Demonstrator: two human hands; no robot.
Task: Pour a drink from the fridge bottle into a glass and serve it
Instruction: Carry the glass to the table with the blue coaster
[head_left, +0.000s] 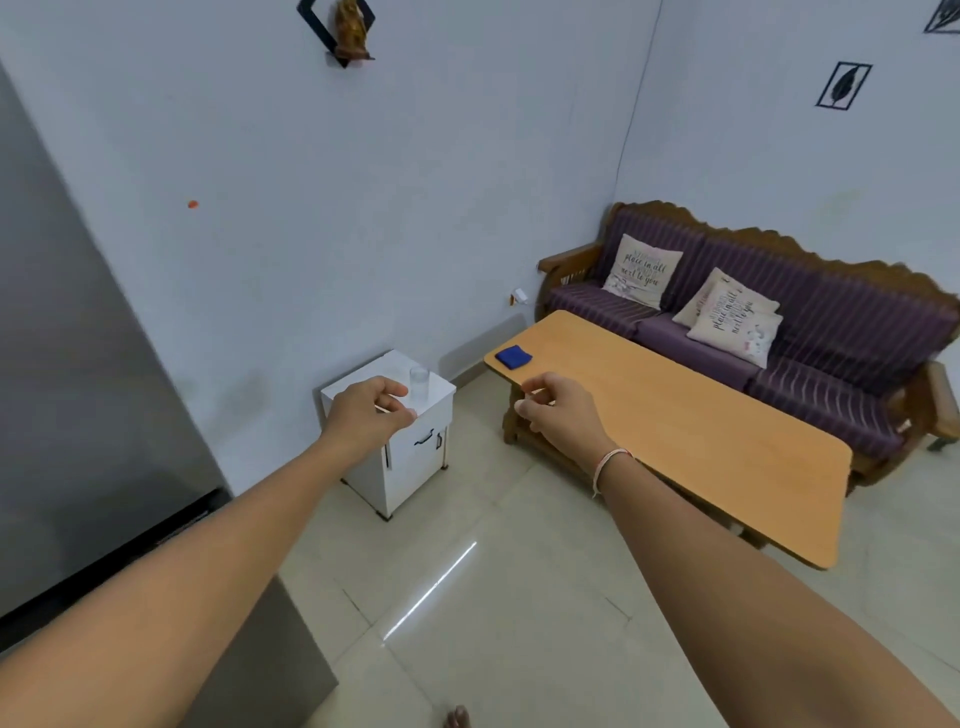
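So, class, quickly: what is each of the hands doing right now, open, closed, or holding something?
Left hand: empty, fingers loosely curled, raised in the air.
Right hand: empty, fingers loosely curled, raised in the air.

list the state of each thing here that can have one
glass: upright on the white cabinet, looks empty
white cabinet: door shut
fridge: door shut
blue cloth: folded, on the table corner
left hand: empty, loosely curled
right hand: empty, loosely curled
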